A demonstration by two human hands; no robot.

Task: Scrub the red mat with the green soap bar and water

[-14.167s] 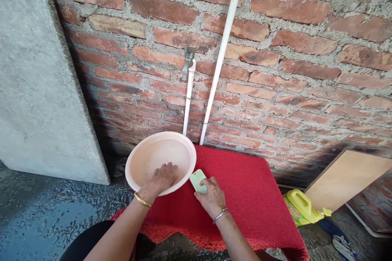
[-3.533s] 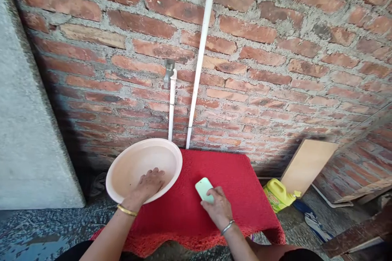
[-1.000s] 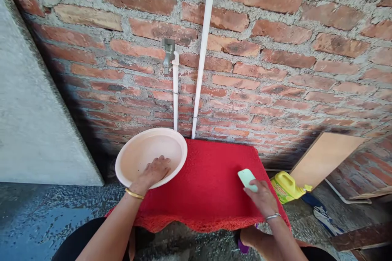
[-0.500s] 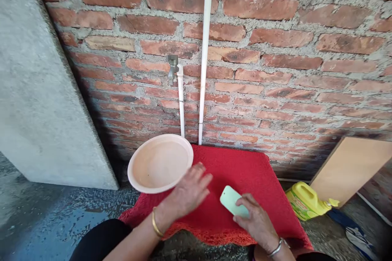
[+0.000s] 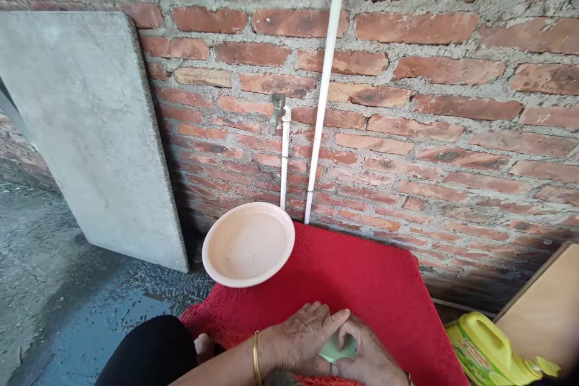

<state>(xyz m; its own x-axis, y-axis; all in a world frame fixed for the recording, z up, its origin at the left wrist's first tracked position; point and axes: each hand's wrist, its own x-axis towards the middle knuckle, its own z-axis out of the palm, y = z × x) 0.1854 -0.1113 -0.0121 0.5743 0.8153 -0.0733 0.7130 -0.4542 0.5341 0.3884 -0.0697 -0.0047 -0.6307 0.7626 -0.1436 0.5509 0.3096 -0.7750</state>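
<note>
One pale green piece [image 5: 337, 348], its direction and long axis hidden, is gripped by the right hand [image 5: 373, 357] over the red tabletop [image 5: 375, 274]; left hand [image 5: 307, 335] alongside, its grip unclear; one basin [image 5: 248, 247], one yellow jug [image 5: 491, 350]

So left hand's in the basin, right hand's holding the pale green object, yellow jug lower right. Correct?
Not quite: the left hand isn't in the basin. The head view shows it at the pale green object, against the right hand. The rest stands.
</note>
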